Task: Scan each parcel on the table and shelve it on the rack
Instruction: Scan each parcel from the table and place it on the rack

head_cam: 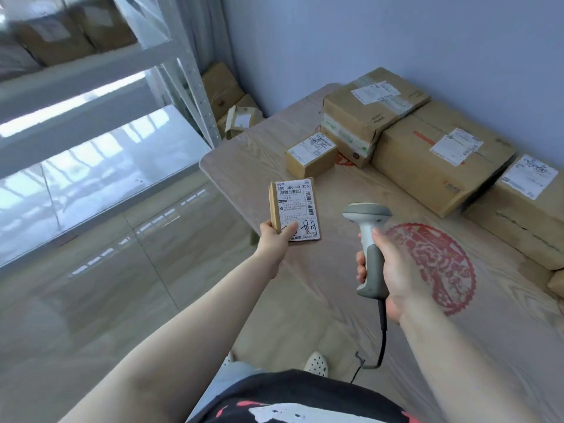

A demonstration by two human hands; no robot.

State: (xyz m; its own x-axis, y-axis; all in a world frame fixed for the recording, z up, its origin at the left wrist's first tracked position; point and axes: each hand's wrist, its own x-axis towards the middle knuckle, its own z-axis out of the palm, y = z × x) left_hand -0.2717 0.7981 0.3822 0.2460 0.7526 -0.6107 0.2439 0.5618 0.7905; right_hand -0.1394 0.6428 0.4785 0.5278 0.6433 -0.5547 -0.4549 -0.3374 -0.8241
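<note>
Parcel [297, 209] gripped by left hand [276, 236], scanner [370, 248] gripped by right hand [389, 270], wood-grain table [305, 300], blue wall [396, 35]

Rack [91, 74] boxes [61, 38] blurred

The left hand [276, 236] holds a small flat parcel [294, 209] by its near end, label up, thumb pressed on the label. At its 3 o'clock the right hand [389, 267] grips a grey handheld scanner [367, 239], head pointing away, cable hanging below. On the table [335, 300], five cardboard boxes sit from 12 to 2 o'clock of the parcel. The rack [100, 96] stands at 10 o'clock
</note>
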